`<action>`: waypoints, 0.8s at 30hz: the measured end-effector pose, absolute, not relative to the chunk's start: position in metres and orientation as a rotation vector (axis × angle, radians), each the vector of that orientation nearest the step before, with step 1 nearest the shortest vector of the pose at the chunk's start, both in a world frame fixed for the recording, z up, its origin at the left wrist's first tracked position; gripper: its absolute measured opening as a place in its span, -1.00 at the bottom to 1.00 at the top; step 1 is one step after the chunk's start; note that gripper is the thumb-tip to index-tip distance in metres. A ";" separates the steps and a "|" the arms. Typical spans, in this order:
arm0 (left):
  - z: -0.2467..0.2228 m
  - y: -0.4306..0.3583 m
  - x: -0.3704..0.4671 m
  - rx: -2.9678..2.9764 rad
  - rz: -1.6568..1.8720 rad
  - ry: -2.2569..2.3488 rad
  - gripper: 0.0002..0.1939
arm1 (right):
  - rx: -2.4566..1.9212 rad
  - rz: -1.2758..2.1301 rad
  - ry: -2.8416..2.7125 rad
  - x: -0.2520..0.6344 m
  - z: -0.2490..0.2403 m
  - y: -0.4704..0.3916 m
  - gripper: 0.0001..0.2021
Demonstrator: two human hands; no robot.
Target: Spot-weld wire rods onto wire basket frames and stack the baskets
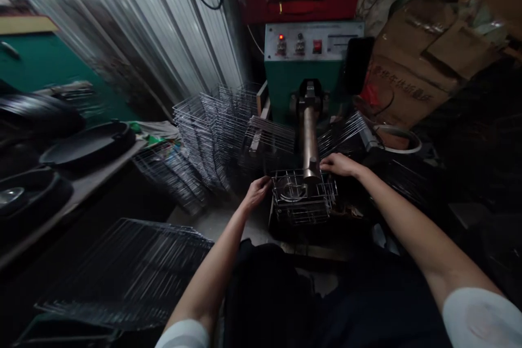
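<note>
A small wire basket (304,206) of thin metal rods sits under the thick metal arm (310,141) of a green machine (281,79). My left hand (258,191) is closed at the basket's left edge, fingers pinched on its wire. On the far right side, my right hand (339,164) is closed on the basket's upper corner, partly beside the metal arm. A round wire ring (292,190) shows inside the basket, below the arm's end. Fingertips of both hands are partly hidden and slightly blurred.
Stacked wire baskets (207,136) stand left of the machine. Flat wire grids (134,274) lie at lower left. A dark round pan (87,147) rests on a ledge at the left. A cardboard box (411,76) stands at the right. The machine's panel (314,41) has a lit red lamp.
</note>
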State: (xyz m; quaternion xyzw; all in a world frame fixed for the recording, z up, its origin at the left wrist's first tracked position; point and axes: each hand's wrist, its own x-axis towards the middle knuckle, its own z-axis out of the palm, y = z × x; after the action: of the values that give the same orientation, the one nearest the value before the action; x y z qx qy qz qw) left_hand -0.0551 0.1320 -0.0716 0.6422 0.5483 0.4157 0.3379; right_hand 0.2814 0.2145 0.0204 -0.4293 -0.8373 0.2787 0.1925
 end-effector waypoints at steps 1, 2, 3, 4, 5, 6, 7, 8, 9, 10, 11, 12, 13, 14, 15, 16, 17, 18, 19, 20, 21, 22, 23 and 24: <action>-0.071 0.138 -0.053 1.657 1.078 1.432 -0.64 | -1.205 0.825 -2.356 0.282 0.016 0.221 -0.86; -0.068 0.145 -0.051 1.637 1.078 1.440 -0.66 | -1.212 0.858 -2.346 0.284 0.013 0.227 -0.85; -0.065 0.153 -0.049 1.613 1.086 1.452 -0.67 | -1.225 0.883 -2.323 0.287 0.011 0.231 -0.82; -0.060 0.160 -0.048 1.586 1.102 1.466 -0.67 | -1.243 0.901 -2.287 0.292 0.010 0.234 -0.79; -0.055 0.164 -0.048 1.560 1.124 1.481 -0.66 | -1.261 0.917 -2.244 0.297 0.010 0.235 -0.75; -0.050 0.165 -0.051 1.542 1.146 1.495 -0.62 | -1.279 0.936 -2.200 0.304 0.011 0.234 -0.71; -0.045 0.161 -0.055 1.505 1.180 1.508 -0.56 | -1.295 0.964 -2.159 0.311 0.012 0.231 -0.65; -0.042 0.151 -0.059 1.442 1.220 1.522 -0.50 | -1.308 1.000 -2.118 0.320 0.012 0.226 -0.60; -0.041 0.136 -0.063 1.360 1.262 1.543 -0.46 | -1.320 1.043 -2.075 0.328 0.012 0.220 -0.55; -0.042 0.117 -0.064 1.248 1.302 1.559 -0.46 | -1.330 1.086 -2.030 0.336 0.010 0.213 -0.50; -0.045 0.094 -0.061 1.143 1.319 1.580 -0.52 | -1.340 1.125 -1.980 0.343 0.007 0.206 -0.47; -0.051 0.071 -0.054 1.076 1.313 1.594 -0.59 | -1.352 1.155 -1.925 0.349 0.004 0.199 -0.44; -0.058 0.048 -0.041 1.025 1.281 1.581 -0.64 | -1.365 1.179 -1.868 0.353 -0.001 0.194 -0.41; -0.065 0.028 -0.024 0.976 1.232 1.545 -0.64 | -1.377 1.198 -1.814 0.355 -0.006 0.189 -0.39; -0.072 0.013 -0.005 0.919 1.197 1.502 -0.60 | -1.389 1.216 -1.767 0.356 -0.010 0.187 -0.39; -0.077 0.003 0.016 0.862 1.172 1.450 -0.54 | -1.399 1.233 -1.724 0.356 -0.014 0.185 -0.39; -0.081 -0.001 0.036 0.795 1.177 1.407 -0.47 | -1.406 1.250 -1.688 0.355 -0.017 0.184 -0.39; -0.081 0.000 0.054 0.726 1.191 1.366 -0.42 | -1.408 1.264 -1.657 0.354 -0.018 0.183 -0.40; -0.080 0.006 0.069 0.659 1.214 1.329 -0.38 | -1.407 1.277 -1.631 0.353 -0.019 0.182 -0.41; -0.077 0.014 0.081 0.592 1.243 1.301 -0.37 | -1.404 1.287 -1.610 0.352 -0.018 0.180 -0.41; -0.073 0.024 0.089 0.529 1.273 1.281 -0.36 | -1.399 1.294 -1.593 0.351 -0.018 0.179 -0.42; -0.068 0.035 0.096 0.469 1.303 1.268 -0.36 | -1.394 1.300 -1.579 0.350 -0.017 0.177 -0.42; -0.063 0.044 0.100 0.415 1.330 1.265 -0.36 | -1.389 1.302 -1.568 0.349 -0.016 0.175 -0.42; -0.059 0.052 0.104 0.365 1.352 1.268 -0.37 | -1.387 1.300 -1.557 0.349 -0.016 0.173 -0.42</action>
State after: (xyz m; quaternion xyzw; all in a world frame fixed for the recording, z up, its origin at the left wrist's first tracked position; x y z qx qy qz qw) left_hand 0.1039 0.0524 -0.0590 0.1565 0.5437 0.5801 0.5861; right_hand 0.3486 0.1731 -0.0163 -0.5318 -0.5970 0.4983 0.3355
